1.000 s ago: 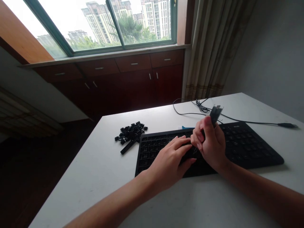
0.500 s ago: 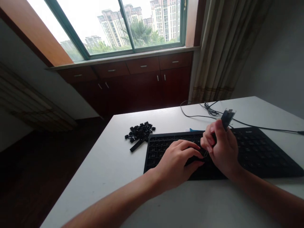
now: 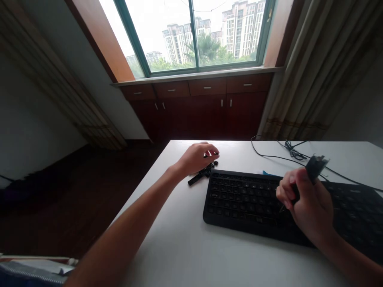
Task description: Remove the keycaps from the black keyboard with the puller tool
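My left hand (image 3: 198, 157) is over the pile of loose black keycaps (image 3: 206, 171) and hides much of it. A small dark keycap (image 3: 217, 154) shows between the closed thumb and fingertips. My right hand (image 3: 308, 199) is wrapped round a dark keycap puller (image 3: 315, 165). Its pronged end points up and away, and a thin wire end shows below the fist. This hand is above the black keyboard (image 3: 245, 197), which lies slightly slanted on the white table. Many key positions on the keyboard's left part look bare of caps; the right part is partly hidden by my hand and forearm.
A long black keycap (image 3: 195, 179) lies beside the pile. Behind the keyboard are a blue brush-like item (image 3: 267, 173) and a tangled black cable (image 3: 291, 149). The white table (image 3: 179, 239) ends at the left above a dark floor.
My left hand has moved from the keyboard, beside the puller, left to the keycap pile. My right hand still grips the puller above the keyboard. The view has turned left.
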{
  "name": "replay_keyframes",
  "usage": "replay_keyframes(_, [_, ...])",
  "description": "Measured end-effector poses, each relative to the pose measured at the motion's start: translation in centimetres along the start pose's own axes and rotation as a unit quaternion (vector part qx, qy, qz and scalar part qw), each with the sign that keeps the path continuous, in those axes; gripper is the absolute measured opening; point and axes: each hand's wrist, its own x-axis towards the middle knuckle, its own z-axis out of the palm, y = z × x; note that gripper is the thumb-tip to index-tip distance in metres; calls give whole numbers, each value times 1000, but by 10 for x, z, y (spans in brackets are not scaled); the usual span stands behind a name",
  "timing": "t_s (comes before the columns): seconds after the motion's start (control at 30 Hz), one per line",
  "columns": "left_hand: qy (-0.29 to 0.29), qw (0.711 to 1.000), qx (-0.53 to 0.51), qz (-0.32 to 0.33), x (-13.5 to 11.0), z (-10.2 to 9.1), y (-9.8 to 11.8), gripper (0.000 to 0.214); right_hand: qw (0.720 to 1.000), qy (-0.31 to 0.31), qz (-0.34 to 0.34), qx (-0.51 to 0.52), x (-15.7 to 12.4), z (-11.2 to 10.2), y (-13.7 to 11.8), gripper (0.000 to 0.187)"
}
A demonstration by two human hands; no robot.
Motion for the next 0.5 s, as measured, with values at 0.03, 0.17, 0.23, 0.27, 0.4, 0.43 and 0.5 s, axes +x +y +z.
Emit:
replay_keyframes(0.03, [4, 1000, -1, -7, 0, 0, -11, 15, 1000, -3, 0, 0, 0, 0, 0, 33])
replay_keyframes(0.17, [6, 1000, -7, -26, -2, -1, -35, 18, 1000, -8, 6, -1, 0, -1, 1, 33])
replay_keyframes(0.23, [7, 1000, -5, -24, -4, -1, -38, 19, 1000, -6, 8, -4, 0, -1, 2, 34])
replay_keyframes(0.27, [8, 1000, -3, -21, -4, 0, -38, 20, 1000, -6, 8, -4, 0, -1, 2, 34])
replay_keyframes(0.4, [13, 1000, 7, -5, -4, 4, -38, 19, 1000, -11, 9, 5, 0, -1, 3, 34])
replay_keyframes(0.43, [13, 1000, 9, -2, -3, 5, -39, 19, 1000, -12, 8, 8, 1, -2, 3, 33])
replay_keyframes(0.5, [16, 1000, 13, 2, -3, 8, -41, 17, 1000, -12, 6, 15, 1, -1, 3, 33])
